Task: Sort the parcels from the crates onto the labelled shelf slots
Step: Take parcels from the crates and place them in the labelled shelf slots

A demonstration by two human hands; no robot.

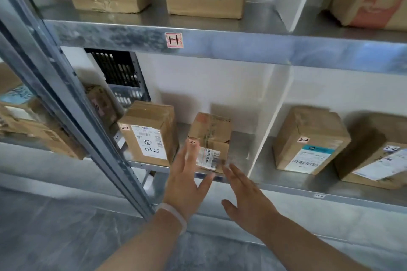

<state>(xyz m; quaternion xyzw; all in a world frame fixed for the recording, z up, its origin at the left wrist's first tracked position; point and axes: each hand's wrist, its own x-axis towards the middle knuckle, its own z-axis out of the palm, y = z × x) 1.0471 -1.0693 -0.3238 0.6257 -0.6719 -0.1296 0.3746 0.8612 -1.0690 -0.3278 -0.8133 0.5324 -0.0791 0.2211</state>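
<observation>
A small cardboard parcel [210, 141] stands upright at the front edge of the lower shelf [286, 185], centre of the frame, its barcode label turned outward so it can be read from the aisle. A small red-edged sticker at its top corner is partly covered by fingertips and only half legible. Both hands are open and hold nothing: the left hand [187, 179], with a pale bracelet [174, 215] at the wrist, reaches with spread fingers to the parcel's left face, the fingertips touching or just short of it; the right hand [246, 196], fingers flat, lies just below its right corner. The pose suggests the parcel is being squared up or let go in its slot.

Just to the left stands a larger box [149, 133] tagged 2-1, suggesting the same slot. To the right, past a white divider [271, 127], two more boxes [308, 141] carry 2-2 tags. In the upper centre, a red label [174, 40] reading 1-1 marks the upper shelf [242, 48], where more boxes sit. No crates are clearly visible.
</observation>
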